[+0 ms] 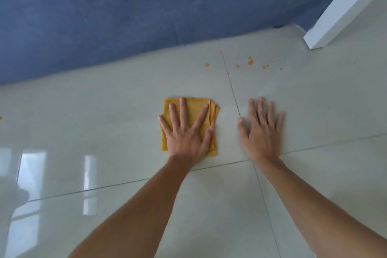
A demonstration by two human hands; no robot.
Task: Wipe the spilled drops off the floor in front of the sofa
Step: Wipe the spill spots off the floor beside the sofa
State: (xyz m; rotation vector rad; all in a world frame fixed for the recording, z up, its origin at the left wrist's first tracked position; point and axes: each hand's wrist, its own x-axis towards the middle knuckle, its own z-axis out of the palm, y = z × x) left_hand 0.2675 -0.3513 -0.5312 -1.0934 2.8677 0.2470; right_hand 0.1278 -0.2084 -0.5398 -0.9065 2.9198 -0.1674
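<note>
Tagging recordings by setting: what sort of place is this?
Probably a home living room: glossy tiled floor, a blue sofa along it, and a white furniture panel at right. Orange drops mark the tiles.

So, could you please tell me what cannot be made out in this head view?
- Floor under the folded orange cloth: hidden by cloth and left hand.
- Right hand: motion-blurred.
- Orange speck: cut by left edge.
- Blue sofa: cropped at top.

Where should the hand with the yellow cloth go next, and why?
Probably slide the left hand and its folded yellow cloth forward and to the right, onto the orange drops. They lie unwiped near the blue sofa, beyond the cloth.
</note>
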